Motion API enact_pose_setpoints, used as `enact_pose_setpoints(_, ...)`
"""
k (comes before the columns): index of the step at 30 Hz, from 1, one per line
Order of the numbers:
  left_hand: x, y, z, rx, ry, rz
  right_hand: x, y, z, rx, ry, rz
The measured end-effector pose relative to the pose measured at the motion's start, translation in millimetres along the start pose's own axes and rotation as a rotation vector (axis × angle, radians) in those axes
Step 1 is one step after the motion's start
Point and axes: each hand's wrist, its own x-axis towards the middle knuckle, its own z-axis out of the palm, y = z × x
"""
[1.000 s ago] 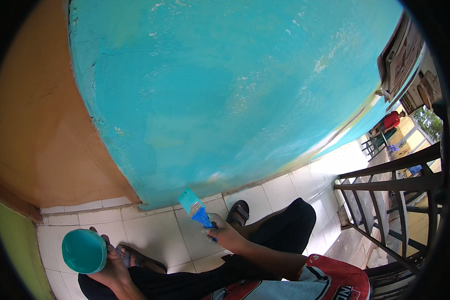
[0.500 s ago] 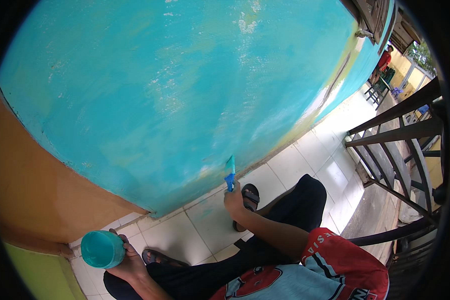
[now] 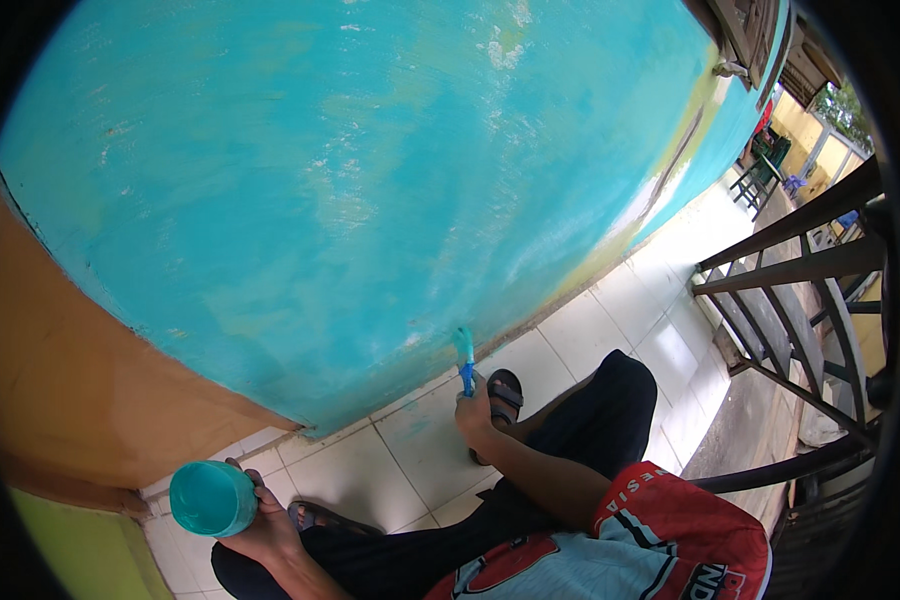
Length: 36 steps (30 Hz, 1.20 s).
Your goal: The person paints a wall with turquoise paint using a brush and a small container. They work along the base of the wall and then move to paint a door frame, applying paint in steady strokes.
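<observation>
My right hand (image 3: 475, 407) is closed round the blue handle of a paintbrush (image 3: 465, 360). Its turquoise-coated bristles point up and touch or nearly touch the lower part of the turquoise wall (image 3: 390, 250); which of the two I cannot tell. At the lower left, my left hand (image 3: 265, 525) grips a round turquoise cup (image 3: 210, 497) from its right side, the mouth turned toward me. Wet-looking turquoise paint coats its inside. White and yellowish patches show through the wall's paint.
White floor tiles (image 3: 400, 455) run along the wall's foot, under my sandalled feet (image 3: 507, 395). An orange wall section (image 3: 90, 370) stands at the left. A dark slatted bench (image 3: 790, 270) rises at the right. Farther off are a green chair (image 3: 767, 165) and part of a person in red.
My right hand and the brush have dropped slightly, and the brush stands at a different angle. The cup has shifted a little right. The distant person is now mostly hidden.
</observation>
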Motion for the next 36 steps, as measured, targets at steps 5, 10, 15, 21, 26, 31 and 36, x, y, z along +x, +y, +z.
enact_pose_setpoints(5,0,-1,2,0.023,0.015,0.022,-29,-15,19,0.029,-0.173,-0.079)
enact_pose_setpoints(10,3,-7,9,0.066,0.028,0.042,-88,-24,28,-0.252,-0.519,-0.648)
enact_pose_setpoints(15,3,-7,4,0.026,-0.072,0.007,-15,14,5,-0.137,-0.354,-0.162)
enact_pose_setpoints(21,3,-7,5,0.044,0.015,0.022,2,9,5,0.011,-0.051,0.139)
enact_pose_setpoints(26,1,-14,22,0.159,0.175,0.096,-89,-48,1,-0.122,-0.485,-0.379)
enact_pose_setpoints(31,-1,-14,26,0.135,0.124,0.096,-74,-51,-16,-0.017,-0.348,-0.486)
enact_pose_setpoints(36,-1,-9,17,0.114,0.115,0.114,-24,-48,-28,0.249,-0.064,-0.012)
